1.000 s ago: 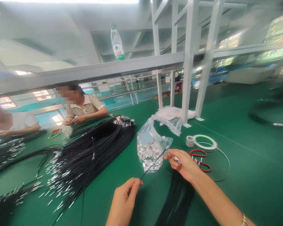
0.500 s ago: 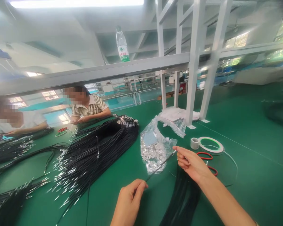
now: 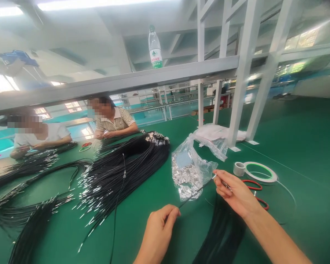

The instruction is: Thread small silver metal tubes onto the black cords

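A thin black cable (image 3: 192,196) runs taut between my two hands, rising to the right. My left hand (image 3: 161,229) is closed, pinching it between thumb and forefinger. At the upper end, my right hand (image 3: 235,192) grips the cable by its tip, where a small silvery piece shows at the fingertips. More bits of metal glint under the curled fingers of that hand, too small to make out. Just behind the cable lies a clear plastic bag (image 3: 209,167) full of small silver metal parts (image 3: 185,179). Below my right wrist hangs a dark bundle of cables (image 3: 222,229).
Large bundles of black cables (image 3: 137,165) with silver ends cover the left. On the right lie a white-and-green spool (image 3: 261,172), a tape roll (image 3: 239,169) and red-handled scissors (image 3: 251,184). White posts (image 3: 243,80) carry a shelf bar with a bottle (image 3: 154,49). Two people sit opposite.
The whole view has swung left, so everything sits further right in the picture. Both hands keep their grip on the cable, with little change between them.
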Demonstrator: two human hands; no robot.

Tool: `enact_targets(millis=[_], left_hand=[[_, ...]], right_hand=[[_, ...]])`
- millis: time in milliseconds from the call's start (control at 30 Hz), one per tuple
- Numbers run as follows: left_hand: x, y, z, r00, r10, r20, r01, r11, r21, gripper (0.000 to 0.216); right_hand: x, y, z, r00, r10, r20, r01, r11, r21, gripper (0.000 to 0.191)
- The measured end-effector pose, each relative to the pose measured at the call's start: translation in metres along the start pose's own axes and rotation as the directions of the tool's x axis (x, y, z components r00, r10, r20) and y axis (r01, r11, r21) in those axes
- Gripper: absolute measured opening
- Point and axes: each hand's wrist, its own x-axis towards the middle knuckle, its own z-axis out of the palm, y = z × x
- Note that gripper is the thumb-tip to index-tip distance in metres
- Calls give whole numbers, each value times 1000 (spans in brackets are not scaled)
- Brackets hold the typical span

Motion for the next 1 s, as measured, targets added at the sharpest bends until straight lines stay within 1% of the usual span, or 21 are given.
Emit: enact_targets(millis=[133, 267, 433, 567, 767, 867, 1000], left_hand=[[-2, 0, 1, 1000, -10, -5, 11, 1000, 7, 43], [-2, 3, 1, 999, -38, -26, 39, 999, 38, 43], [-1, 3, 1, 999, -38, -37, 40, 998, 56, 43], [-1, 0, 3, 999, -17, -30, 19, 996, 87, 42], [-2, 0, 3, 999, 38, -4, -37, 992, 118, 41], [-3, 1, 2, 999, 46, 6, -46, 990, 135, 41], [-1, 1, 2, 999, 43, -9, -42, 989, 143, 42]], right_hand=[[-1, 0, 1, 1000, -18, 11, 19, 999, -27, 45], [-4, 0, 3, 997, -71, 7, 72, 995, -69, 42], [-6, -1, 3, 995, -102, 14, 103, 988, -114, 44], [-3, 0, 2, 992, -127, 10, 127, 977, -171, 47], [1, 5, 0, 979, -200, -31, 180, 930, -320, 53], [3, 6, 0, 985, -170, -31, 149, 925, -350, 52], [0, 5, 5, 998, -55, 41, 65, 946, -318, 52]])
